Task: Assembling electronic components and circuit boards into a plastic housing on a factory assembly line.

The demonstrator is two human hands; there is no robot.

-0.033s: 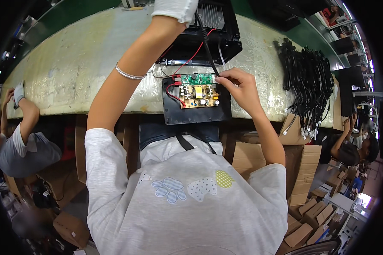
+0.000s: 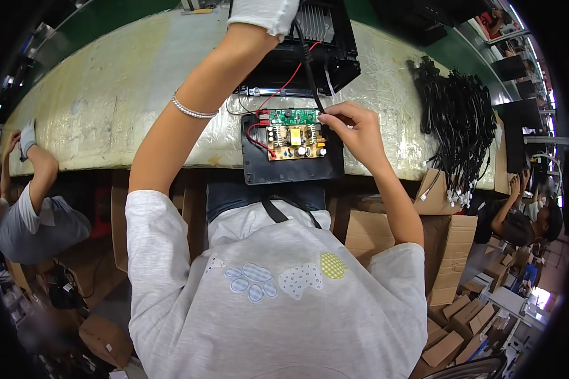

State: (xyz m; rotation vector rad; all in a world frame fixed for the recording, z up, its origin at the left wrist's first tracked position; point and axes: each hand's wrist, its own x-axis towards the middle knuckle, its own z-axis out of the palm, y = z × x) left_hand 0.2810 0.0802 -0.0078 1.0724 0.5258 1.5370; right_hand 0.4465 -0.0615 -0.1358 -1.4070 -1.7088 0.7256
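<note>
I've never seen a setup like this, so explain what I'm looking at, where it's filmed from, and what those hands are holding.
There's no robot here: these are a person's own hands, seen from above by a wide fisheye camera worn on the head, which is why straight edges bend. On the table is a black casing, with a heap of cables to its right. Nearer the person, a black plate carries a green board and a tan board. The right hand pinches the lower end of a black cord beside the green board. The left hand, in a white glove, runs past the picture's top, so its grip is hidden.
</note>
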